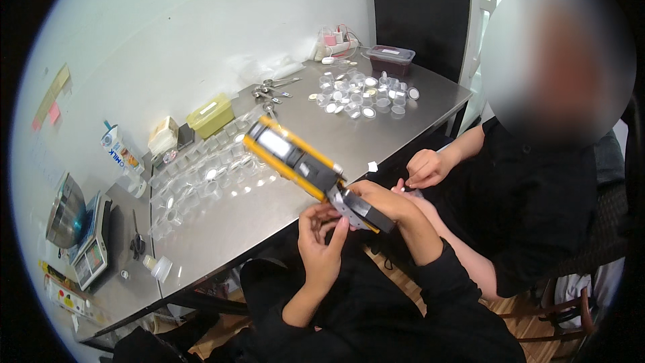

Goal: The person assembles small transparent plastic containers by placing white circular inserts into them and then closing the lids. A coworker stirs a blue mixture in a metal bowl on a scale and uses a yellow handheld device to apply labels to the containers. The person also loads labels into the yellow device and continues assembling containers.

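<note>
A yellow-and-black label gun (295, 161) is tilted in front of me over the table's near edge, its grey and black handle end toward my body. My left hand (321, 238) grips the grey part of that end, thumb along its side and fingers curled. My right hand (386, 202) reaches round the far side of the handle and holds it; its fingertips are partly hidden behind the tool. To my right sits a person in black, whose fingers (430, 168) are pinched together, with a small white piece (373, 167) near them.
On the steel table (222, 242) stand rows of clear cups (201, 191) and a pile of lidded cups (366, 94). Around them are a lidded tub (392, 59), measuring spoons (269, 91), a yellow-green container (209, 115), a milk carton (121, 148), scissors (138, 245) and a scale (91, 262) bearing a steel bowl (66, 212).
</note>
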A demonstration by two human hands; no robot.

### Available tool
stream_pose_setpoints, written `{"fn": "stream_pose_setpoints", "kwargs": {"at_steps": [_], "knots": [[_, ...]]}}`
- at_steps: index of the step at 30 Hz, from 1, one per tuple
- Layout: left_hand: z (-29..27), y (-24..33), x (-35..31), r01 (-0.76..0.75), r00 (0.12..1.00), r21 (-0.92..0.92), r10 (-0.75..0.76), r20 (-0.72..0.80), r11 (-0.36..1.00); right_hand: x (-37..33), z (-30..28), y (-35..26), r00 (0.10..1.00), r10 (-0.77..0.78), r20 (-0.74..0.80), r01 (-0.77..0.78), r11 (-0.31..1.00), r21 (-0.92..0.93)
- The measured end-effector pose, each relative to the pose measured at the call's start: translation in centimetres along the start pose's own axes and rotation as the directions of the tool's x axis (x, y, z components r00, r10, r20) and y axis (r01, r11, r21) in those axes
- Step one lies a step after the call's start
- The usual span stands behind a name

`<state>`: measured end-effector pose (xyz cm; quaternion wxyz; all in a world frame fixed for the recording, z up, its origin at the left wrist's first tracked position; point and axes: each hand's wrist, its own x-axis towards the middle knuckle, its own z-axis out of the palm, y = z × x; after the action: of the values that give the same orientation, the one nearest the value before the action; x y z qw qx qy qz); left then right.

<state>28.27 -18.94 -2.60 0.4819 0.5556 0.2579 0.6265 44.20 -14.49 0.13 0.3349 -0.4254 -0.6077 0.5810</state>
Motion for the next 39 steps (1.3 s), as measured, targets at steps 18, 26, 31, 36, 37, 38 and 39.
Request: {"fn": "stream_pose_setpoints", "kwargs": {"at_steps": [18, 26, 31, 36, 37, 38, 39], "knots": [[-2.1, 6.8, -2.3, 0.42, 0.86, -0.09, -0.365, 0.358, 0.903, -2.4, 2.9, 1.6, 0.996, -0.073, -0.05, 0.089, 0.839, 0.536], [-4.7, 10.9, -7.6, 0.55, 0.764, 0.039, -0.522, 0.378, 0.834, -3.3, 3.6, 0.5, 0.996, -0.093, -0.009, 0.081, 0.804, 0.59], [-7.5, 10.3, -11.0, 0.593, 0.745, 0.136, -0.605, 0.282, 0.794, -3.5, 3.4, -1.2, 0.986, -0.153, -0.06, 0.161, 0.839, 0.519], [-10.8, 7.2, -13.2, 0.713, 0.579, 0.336, -0.787, 0.211, 0.615, -3.4, 3.6, -2.4, 0.976, -0.193, -0.1, 0.217, 0.852, 0.476], [-11.3, 6.9, -13.2, 0.729, 0.512, 0.383, -0.824, 0.243, 0.566, -3.4, 3.6, -2.5, 0.977, -0.155, -0.149, 0.206, 0.876, 0.437], [-11.9, 7.0, -12.9, 0.519, 0.653, 0.54, -0.715, 0.25, 0.663, -3.2, 3.6, -2.7, 0.969, -0.177, -0.17, 0.229, 0.904, 0.361], [-12.7, 7.5, -12.4, 0.28, 0.752, 0.677, -0.594, 0.287, 0.681, -3.4, 2.6, -3.1, 0.987, -0.157, 0.042, 0.142, 0.959, 0.246]]}}
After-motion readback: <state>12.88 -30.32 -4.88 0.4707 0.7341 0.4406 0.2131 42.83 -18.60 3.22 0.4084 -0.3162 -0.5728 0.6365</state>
